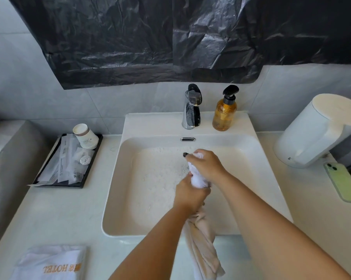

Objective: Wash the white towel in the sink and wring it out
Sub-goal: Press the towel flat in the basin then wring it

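The white towel [197, 178] is held twisted over the sink [118, 178], gripped by both hands; the right hand [205, 165] is curled round its upper end, the left hand [189, 194] is curled round it just below, the two nearly touching; the free tail is seen hanging beneath the left wrist, over the sink's near rim; foamy water is seen in the basin; a tap [191, 110] and an amber soap bottle [225, 112] are set on the back ledge.
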`<state>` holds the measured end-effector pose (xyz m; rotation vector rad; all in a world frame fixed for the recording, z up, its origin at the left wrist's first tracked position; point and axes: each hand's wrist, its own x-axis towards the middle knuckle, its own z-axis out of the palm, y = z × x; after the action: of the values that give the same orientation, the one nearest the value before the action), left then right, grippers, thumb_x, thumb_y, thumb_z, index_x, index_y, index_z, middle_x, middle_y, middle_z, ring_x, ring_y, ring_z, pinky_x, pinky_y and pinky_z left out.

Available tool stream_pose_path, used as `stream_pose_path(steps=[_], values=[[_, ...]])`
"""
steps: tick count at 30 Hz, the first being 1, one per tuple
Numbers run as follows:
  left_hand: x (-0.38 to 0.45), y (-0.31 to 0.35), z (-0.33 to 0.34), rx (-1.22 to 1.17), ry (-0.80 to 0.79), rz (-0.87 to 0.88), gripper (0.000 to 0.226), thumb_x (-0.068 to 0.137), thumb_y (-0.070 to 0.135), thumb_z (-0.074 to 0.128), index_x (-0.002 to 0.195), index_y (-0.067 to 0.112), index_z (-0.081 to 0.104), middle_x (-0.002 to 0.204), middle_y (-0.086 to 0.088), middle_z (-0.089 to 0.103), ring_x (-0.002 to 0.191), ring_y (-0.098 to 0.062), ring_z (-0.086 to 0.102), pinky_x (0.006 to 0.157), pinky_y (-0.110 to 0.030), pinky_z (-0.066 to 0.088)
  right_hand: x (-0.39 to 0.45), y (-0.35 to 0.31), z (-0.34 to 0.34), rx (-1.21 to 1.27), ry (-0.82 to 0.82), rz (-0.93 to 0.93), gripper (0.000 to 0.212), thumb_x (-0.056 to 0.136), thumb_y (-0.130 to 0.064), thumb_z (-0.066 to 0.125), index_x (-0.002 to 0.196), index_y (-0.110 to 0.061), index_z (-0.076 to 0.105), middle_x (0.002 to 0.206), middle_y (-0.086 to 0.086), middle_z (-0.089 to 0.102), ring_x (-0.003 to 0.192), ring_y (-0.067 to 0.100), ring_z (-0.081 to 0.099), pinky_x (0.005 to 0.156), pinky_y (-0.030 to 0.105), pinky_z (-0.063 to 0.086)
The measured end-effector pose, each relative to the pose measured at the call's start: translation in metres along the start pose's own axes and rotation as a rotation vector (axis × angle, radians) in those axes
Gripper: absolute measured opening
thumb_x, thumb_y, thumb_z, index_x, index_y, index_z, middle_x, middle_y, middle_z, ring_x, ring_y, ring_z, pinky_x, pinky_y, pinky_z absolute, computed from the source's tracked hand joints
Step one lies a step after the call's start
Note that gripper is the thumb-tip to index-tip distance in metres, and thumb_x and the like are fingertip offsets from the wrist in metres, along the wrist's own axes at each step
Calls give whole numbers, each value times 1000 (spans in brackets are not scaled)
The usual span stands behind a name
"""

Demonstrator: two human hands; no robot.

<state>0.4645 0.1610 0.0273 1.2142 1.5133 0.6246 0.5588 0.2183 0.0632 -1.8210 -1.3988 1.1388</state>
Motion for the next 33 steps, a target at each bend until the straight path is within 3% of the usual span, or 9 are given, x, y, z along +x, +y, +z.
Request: stream_pose_path(steps=[4, 6, 9, 13, 16, 22, 27, 30, 33], values=[[1, -13, -44, -522, 5, -113, 13, 76, 4, 76, 78, 6, 63, 61, -10, 60, 49, -21, 54, 51, -28, 47, 9, -4, -29, -29, -166, 45, 46, 96, -53, 43, 88, -13, 66, 94, 2, 68, 88, 21, 65, 80, 34, 43], [-3, -24, -60, -664, -8, -119, 18, 69, 9, 77, 81, 7, 64, 60, -10, 56, 50, -21, 52, 55, -28, 45, 10, 3, -30, -356, -246, 2, 39, 96, -43, 43, 79, -12, 60, 90, 10, 63, 94, 32, 61, 72, 34, 40], [-9, -37, -69, -773, -41, -115, 25, 58, 16, 74, 80, 9, 65, 59, -9, 51, 47, -20, 49, 54, -27, 43, 8, 20, -4, -812, -449, -52, 32, 100, -29, 41, 112, -8, 62, 121, 13, 59, 116, 33, 54, 88, 34, 44], [-5, -44, -70, -806, -52, -113, 31, 52, 22, 74, 79, 9, 64, 60, -11, 52, 48, -21, 50, 55, -28, 42, 10, 50, 31, -985, -481, -88, 43, 104, -27, 31, 140, -7, 40, 151, 12, 36, 136, 27, 39, 114, 41, 26], [0, -45, -69, -815, -68, -144, 35, 53, 20, 75, 83, 6, 61, 60, -11, 52, 47, -21, 50, 54, -28, 43, 9, 59, 39, -1072, -443, -130, 46, 105, -30, 25, 145, -9, 37, 156, 8, 31, 142, 23, 29, 121, 45, 9], [6, -48, -65, -801, -47, -168, 25, 63, 11, 69, 85, 4, 61, 57, -12, 53, 46, -22, 51, 56, -30, 45, 20, 54, 30, -1163, -451, -156, 37, 103, -24, 29, 119, -19, 63, 129, 1, 59, 123, 22, 51, 119, 53, -1], [3, -48, -66, -804, -52, -167, 25, 64, 12, 70, 85, 3, 60, 58, -11, 51, 47, -22, 50, 55, -30, 46, 20, 56, 16, -1048, -478, -166, 36, 104, -26, 27, 109, -11, 60, 120, 7, 60, 118, 27, 52, 119, 54, 7], [2, -47, -67, -807, -46, -171, 26, 64, 14, 70, 86, 3, 61, 60, -12, 52, 49, -23, 51, 56, -31, 46, 5, 64, 18, -911, -382, -207, 36, 104, -23, 27, 121, -10, 56, 135, 5, 50, 132, 24, 40, 118, 51, 13], [1, -47, -66, -792, -40, -176, 27, 65, 15, 71, 86, 2, 61, 61, -12, 55, 51, -23, 53, 58, -32, 47, -27, 71, 20, -669, -305, -185, 46, 105, -20, 30, 150, -17, 35, 162, 1, 20, 150, 21, 11, 121, 42, 5]])
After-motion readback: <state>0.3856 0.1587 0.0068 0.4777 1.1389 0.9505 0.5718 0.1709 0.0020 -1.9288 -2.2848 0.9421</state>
